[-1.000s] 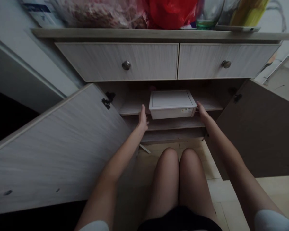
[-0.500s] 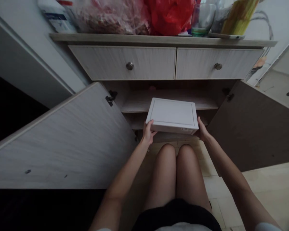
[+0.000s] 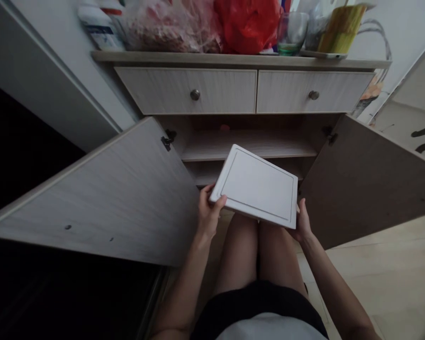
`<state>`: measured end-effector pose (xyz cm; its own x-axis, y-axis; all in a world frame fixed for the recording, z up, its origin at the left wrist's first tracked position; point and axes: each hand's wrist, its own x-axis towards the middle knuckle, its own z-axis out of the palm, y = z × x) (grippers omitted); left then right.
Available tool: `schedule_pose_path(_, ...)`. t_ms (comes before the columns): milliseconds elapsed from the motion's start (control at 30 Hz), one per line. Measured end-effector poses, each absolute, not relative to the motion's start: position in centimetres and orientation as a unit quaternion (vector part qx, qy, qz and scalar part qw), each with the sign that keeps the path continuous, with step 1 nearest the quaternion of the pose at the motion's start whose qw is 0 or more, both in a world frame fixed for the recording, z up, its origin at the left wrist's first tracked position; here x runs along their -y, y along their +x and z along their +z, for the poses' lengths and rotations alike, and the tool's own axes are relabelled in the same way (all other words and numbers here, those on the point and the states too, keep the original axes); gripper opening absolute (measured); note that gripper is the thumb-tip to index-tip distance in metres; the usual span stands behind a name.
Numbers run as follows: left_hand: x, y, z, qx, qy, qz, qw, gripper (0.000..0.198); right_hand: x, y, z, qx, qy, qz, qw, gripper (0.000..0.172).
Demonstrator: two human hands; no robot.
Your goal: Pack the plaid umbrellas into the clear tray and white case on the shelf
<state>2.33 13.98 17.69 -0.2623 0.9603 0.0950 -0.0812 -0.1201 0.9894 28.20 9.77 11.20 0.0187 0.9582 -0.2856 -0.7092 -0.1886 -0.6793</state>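
A flat white box with a thin line running round its top is held up in front of the cabinet, above my knees. It is tilted, its right side lower and nearer to me. My left hand grips the near left corner, the thumb on top and the fingers beneath. At the right end my right hand supports the box from the side and below, with the thumb up along the edge. The fingers of that hand are mostly hidden.
Both cabinet doors, left and right, stand wide apart beside my arms. Behind the box are the cabinet shelves. Above two drawers, the top carries bottles, plastic bags and a glass.
The box has come away from the cabinet, closer to me and lower. It has turned, with its right end swinging down toward me. Both hands have moved with it.
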Motion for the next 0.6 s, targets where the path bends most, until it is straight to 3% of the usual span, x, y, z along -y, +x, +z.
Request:
schedule_pose_path(233,-14.5,0.4,21.6,-0.488,0.515,0.625,0.325,0.067,-8.6,27.4,10.4,0.126,-0.366,0.675,0.628,0.078)
schedule_pose_path(400,-16.4,-1.2,21.5,-0.522,0.433,0.617,0.4,0.067,-7.2,28.8,10.0,0.116,-0.387,0.683,0.608,0.042)
schedule_pose_path(600,-19.1,-3.3,18.6,-0.544,0.297,0.628,0.47,0.057,-6.3,32.2,10.5,0.081,-0.453,0.616,0.639,0.031)
